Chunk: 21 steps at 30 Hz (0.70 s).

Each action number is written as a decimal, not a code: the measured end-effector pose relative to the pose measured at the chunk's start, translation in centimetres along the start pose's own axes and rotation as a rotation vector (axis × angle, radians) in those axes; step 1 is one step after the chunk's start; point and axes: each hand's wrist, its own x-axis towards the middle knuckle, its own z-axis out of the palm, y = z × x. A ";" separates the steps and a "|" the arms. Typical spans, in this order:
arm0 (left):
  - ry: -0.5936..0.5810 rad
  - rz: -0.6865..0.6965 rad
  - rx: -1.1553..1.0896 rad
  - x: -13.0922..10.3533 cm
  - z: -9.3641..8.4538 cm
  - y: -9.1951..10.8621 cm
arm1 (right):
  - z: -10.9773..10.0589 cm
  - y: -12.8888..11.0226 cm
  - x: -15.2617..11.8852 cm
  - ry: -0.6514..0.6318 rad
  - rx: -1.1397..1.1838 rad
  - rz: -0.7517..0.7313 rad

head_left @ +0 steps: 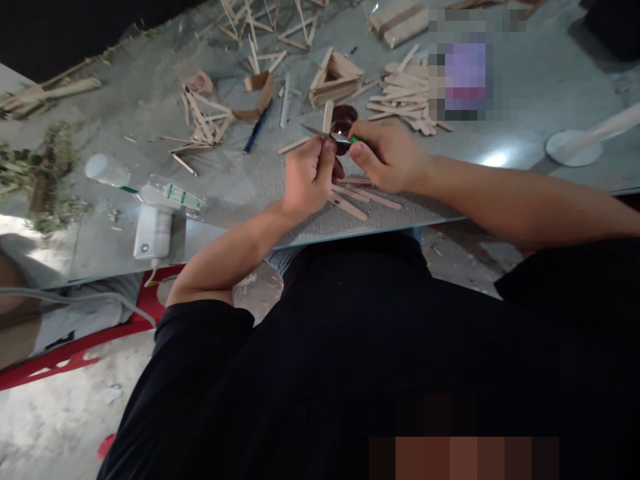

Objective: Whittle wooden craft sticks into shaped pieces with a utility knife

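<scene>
Pinched upright in my left hand (311,175) is a wooden craft stick (328,116), its upper end showing above my fingers. My right hand (393,155) is closed round the green handle of a small knife (341,139). The blade points left and lies across the stick, close to my left thumb. Several loose craft sticks (357,197) lie on the table just below my hands. Behind my hands is a dark brown round object (344,119), partly hidden.
Beyond my hands stand a triangular stack of sticks (336,77) and a loose stick pile (407,97). To the left are a blue pen (258,127), stick frames (205,120), a clear bottle (107,170) and a white power bank (153,230). A lamp base (574,148) stands right.
</scene>
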 end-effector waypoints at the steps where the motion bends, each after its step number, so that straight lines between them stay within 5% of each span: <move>1: 0.008 -0.001 0.019 -0.1 0.0 -0.3 | 0.1 0.0 0.0 0.001 -0.017 0.002; 9: 0.021 0.026 0.085 -0.4 -0.3 -1.2 | 0.2 -0.5 -0.3 -0.027 -0.149 0.055; 21: 0.066 -0.038 0.027 0.2 -0.4 1.9 | 0.1 -0.9 -0.1 -0.048 -0.016 0.051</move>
